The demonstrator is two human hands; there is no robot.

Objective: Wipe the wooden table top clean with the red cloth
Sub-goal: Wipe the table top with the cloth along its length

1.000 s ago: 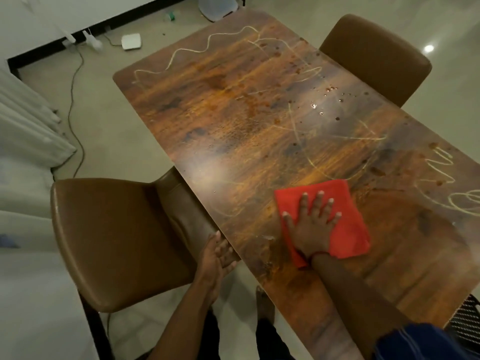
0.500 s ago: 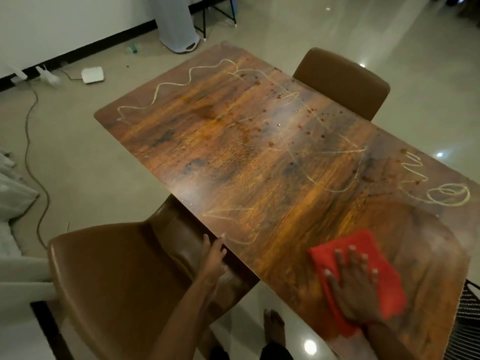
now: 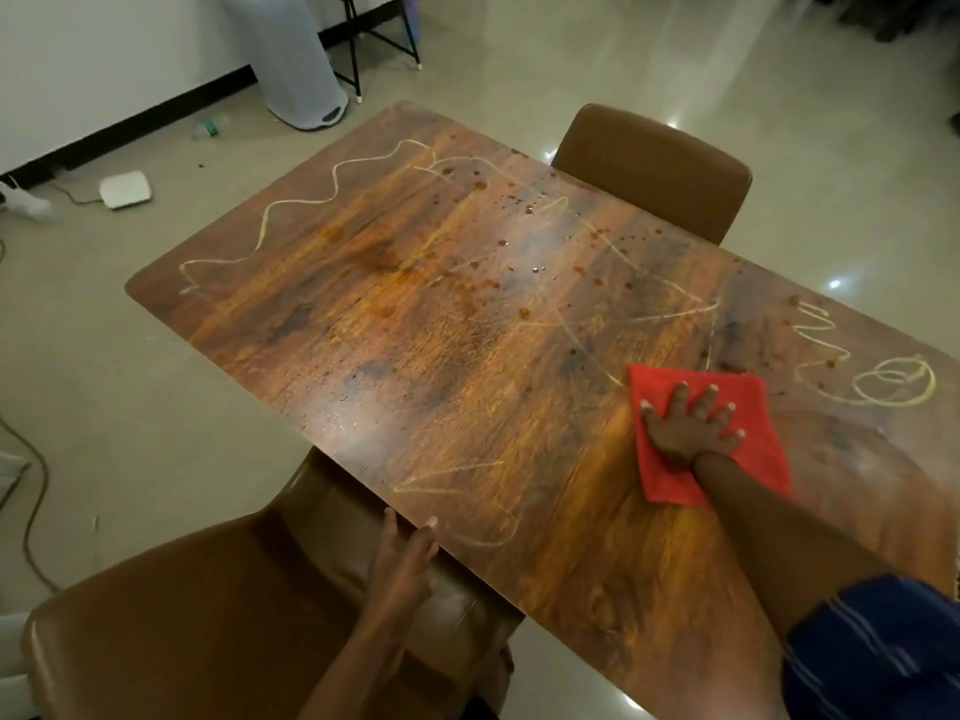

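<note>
A: Where does the red cloth [image 3: 709, 439] lie?

B: Flat on the wooden table top [image 3: 467, 356], toward the right side of the frame. The right hand [image 3: 685, 426] presses down on it, palm flat, fingers spread wide apart across the fabric. The bare forearm runs down to a dark blue striped sleeve [image 3: 878, 652] in the lower right corner.

A: And the left hand [image 3: 402, 558]?

B: It rests at the near edge of the table, low in the centre of the frame, fingers close together with the tips touching the edge. Below it stands a brown leather chair [image 3: 171, 621], its seat tucked partly under the table.

A: What marks the surface?

B: Pale yellowish squiggles [image 3: 332, 200] run along the far left part, a looped scrawl [image 3: 893, 387] sits just right of the cloth, and fainter lines cross the middle. Small reddish-brown droplets [image 3: 519, 205] are scattered near the far edge, beside a second brown chair [image 3: 654, 168] at the upper centre.

A: Anything on the floor?

B: A white bin [image 3: 296, 70] at the upper left by the wall, a small white box [image 3: 125, 188] with a cable further left, and a black metal frame [image 3: 363, 39] beside the bin.
</note>
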